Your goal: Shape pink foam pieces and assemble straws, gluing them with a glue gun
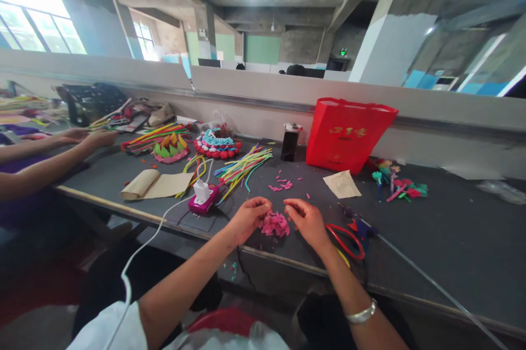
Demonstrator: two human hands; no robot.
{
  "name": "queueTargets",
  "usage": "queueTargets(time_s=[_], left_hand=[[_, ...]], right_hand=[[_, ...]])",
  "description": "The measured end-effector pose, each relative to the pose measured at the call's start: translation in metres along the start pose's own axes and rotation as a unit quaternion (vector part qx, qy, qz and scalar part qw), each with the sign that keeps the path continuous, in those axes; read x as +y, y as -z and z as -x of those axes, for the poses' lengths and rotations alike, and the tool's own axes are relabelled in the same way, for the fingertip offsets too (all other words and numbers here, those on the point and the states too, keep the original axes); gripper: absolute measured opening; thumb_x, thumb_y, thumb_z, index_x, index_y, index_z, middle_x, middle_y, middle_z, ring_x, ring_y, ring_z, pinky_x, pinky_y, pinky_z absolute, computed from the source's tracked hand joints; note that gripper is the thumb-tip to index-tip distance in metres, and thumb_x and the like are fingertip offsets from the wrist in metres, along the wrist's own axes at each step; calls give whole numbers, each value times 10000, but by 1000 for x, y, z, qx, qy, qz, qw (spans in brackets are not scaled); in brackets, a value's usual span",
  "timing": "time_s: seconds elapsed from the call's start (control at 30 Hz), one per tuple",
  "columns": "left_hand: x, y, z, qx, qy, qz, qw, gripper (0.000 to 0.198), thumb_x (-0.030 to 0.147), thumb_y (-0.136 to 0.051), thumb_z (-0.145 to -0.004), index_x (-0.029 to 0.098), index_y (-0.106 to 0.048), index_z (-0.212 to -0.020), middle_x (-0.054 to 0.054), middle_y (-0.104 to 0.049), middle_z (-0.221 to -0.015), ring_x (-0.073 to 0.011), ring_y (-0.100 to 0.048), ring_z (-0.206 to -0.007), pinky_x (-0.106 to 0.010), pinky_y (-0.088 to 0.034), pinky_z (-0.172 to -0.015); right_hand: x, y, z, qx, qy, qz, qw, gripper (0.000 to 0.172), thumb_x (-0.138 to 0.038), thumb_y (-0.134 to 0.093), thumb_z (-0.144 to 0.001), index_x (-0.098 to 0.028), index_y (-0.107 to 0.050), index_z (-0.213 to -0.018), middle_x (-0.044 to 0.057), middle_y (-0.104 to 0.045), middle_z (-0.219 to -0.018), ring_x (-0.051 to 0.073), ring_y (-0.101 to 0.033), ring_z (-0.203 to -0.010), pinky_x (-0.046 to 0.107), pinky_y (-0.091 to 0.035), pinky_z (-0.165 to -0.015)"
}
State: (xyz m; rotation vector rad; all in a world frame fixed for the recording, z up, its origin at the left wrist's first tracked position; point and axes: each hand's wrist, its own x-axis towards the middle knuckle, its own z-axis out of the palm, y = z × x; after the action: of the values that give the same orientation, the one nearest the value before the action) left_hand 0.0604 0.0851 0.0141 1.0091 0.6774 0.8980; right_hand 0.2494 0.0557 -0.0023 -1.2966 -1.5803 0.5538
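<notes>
Marked in gold characters across a red bag (pixel 349 136) at the back of a dark table (pixel 444 240), too blurred to read with certainty. Lit green in the distance by a small sign (pixel 342 52), likewise illegible. Working bare-handed in the foreground, over a small heap of pink pieces (pixel 276 225) near the table's front edge, between both hands. Closed to a pinch with thumb and forefinger of the left hand (pixel 250 221), at the heap's left side; impossible to make out any piece between the tips. Bent inward with the fingers of the right hand (pixel 309 224) just beside the heap's right side, looking narrow; cannot tell of contact with the thumb or of anything held (wearing a silver bracelet (pixel 361 311) on that wrist). Scattered just beyond with loose pink bits (pixel 283 185). Set out around with a black phone (pixel 289 146) beside the bag, a tan paper square (pixel 342 184), a bundle of coloured strips (pixel 244 166), a white plug (pixel 201 191) on a magenta block (pixel 204 203) and a brown paper roll (pixel 142 184). Shared at far left with a co-worker's hands (pixel 101 139).
</notes>
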Motion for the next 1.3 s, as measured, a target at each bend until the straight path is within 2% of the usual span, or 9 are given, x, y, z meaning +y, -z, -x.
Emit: queueTargets(time_s=[0.13,0.33,0.47,0.67,0.8,1.07,1.2,1.3], left_hand=[[-3,-3,2,-4,-1,12,1000,351,300,-799,-658,132,-621,-909,30,-574,-670,-67,-550,-540,-194,-435,-529],[-3,-5,5,-31,-3,23,999,445,230,-808,-643,142,-615,-1034,11,-618,-720,-90,-586,-605,-212,-448,-583],[-1,-3,6,-54,10,14,998,502,203,-795,-656,143,-590,-1111,5,-627,-736,-88,-584,-581,-211,-421,-555],[0,0,7,-78,37,23,996,558,215,-813,-645,143,-581,-1147,21,-600,-692,-101,-593,-589,-218,-406,-547],[-1,0,9,-72,51,32,996,537,229,-812,-659,149,-587,-1140,4,-615,-727,-111,-602,-618,-243,-439,-599],[3,-2,12,-82,35,1,996,498,226,-804,-663,130,-601,-1108,3,-599,-714,-101,-576,-615,-232,-426,-601],[1,4,24,-88,38,-32,995,523,230,-786,-676,150,-585,-1152,16,-585,-712,-81,-537,-597,-210,-410,-584],[-4,14,42,-121,53,-92,987,522,255,-771,-692,163,-583,-1170,24,-581,-698,-80,-508,-606,-192,-382,-561]], right_hand=[[-7,-7,4,-31,-11,-40,999,256,-354,-558,-848,-199,-714,-980,34,-737,-818,179,-667,-677,256,-525,-563],[-7,-11,5,-71,-17,-84,994,273,-381,-582,-842,-198,-711,-998,30,-739,-854,172,-664,-693,251,-521,-575],[-12,-9,6,-105,-10,-105,989,246,-362,-602,-836,-204,-715,-986,24,-734,-880,163,-654,-732,251,-520,-638],[-13,-5,6,-141,-14,-125,982,217,-362,-639,-809,-179,-700,-908,10,-703,-770,131,-609,-618,218,-476,-541],[-14,-4,6,-142,-14,-122,982,178,-344,-627,-815,-174,-671,-843,-11,-668,-697,116,-578,-573,213,-455,-530],[-19,-2,7,-116,3,-79,990,130,-307,-611,-808,-182,-647,-803,-12,-635,-706,126,-567,-640,220,-445,-604],[-15,14,2,-82,-17,-64,994,169,-339,-554,-841,-182,-613,-819,-22,-601,-674,106,-513,-557,208,-417,-528],[-13,28,2,-127,-29,-57,990,152,-326,-601,-799,-181,-631,-766,-39,-577,-600,95,-491,-494,193,-395,-456]])
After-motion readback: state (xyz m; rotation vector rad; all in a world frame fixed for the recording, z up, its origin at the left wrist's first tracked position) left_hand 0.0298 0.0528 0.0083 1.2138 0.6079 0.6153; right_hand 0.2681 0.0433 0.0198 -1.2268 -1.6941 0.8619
